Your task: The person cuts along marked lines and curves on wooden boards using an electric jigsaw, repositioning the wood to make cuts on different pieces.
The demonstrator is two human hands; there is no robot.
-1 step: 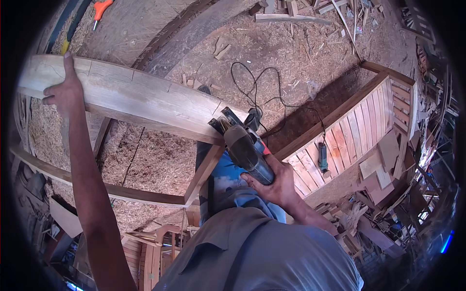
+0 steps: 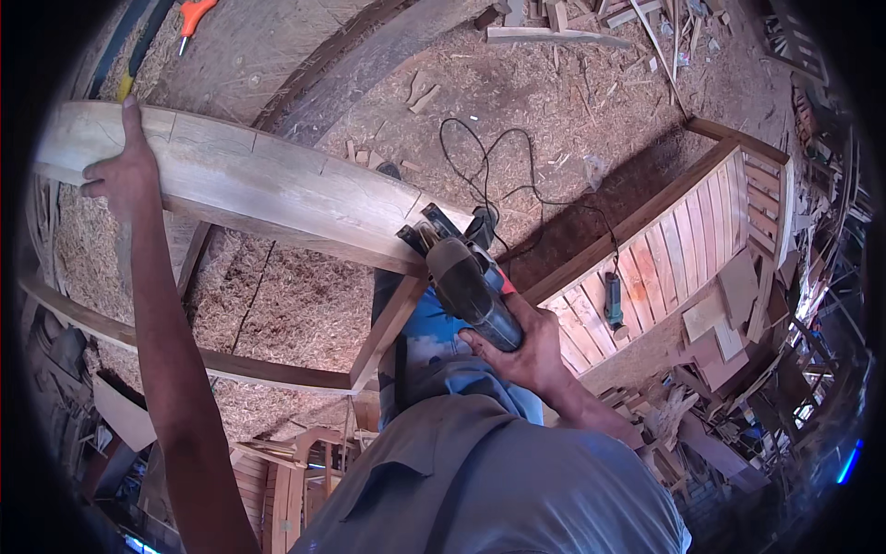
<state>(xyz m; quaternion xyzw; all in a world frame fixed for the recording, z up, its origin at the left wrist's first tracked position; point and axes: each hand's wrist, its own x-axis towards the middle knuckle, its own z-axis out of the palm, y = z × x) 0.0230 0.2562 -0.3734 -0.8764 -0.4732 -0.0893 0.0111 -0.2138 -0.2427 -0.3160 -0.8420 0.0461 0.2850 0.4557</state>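
Note:
A long pale wooden board (image 2: 286,189) with pencil-like lines across its face slopes from the far left toward the middle, resting on a wooden frame (image 2: 226,363). My left hand (image 2: 132,175) is spread flat on the board near its left end, fingers apart. At the other end, my right hand (image 2: 526,342) is wrapped round the rear of a black power tool (image 2: 472,286) that looks like a jigsaw. The tool's forked front sits on the board's right end. Any blade is hidden from view.
A black cord (image 2: 531,157) loops over the shaving-covered ground beyond the tool. To the right lies a slatted wooden panel (image 2: 678,240) with a green power tool (image 2: 613,297) on it. Wood offcuts (image 2: 729,309) pile up at right. An orange-handled tool (image 2: 192,18) lies far left.

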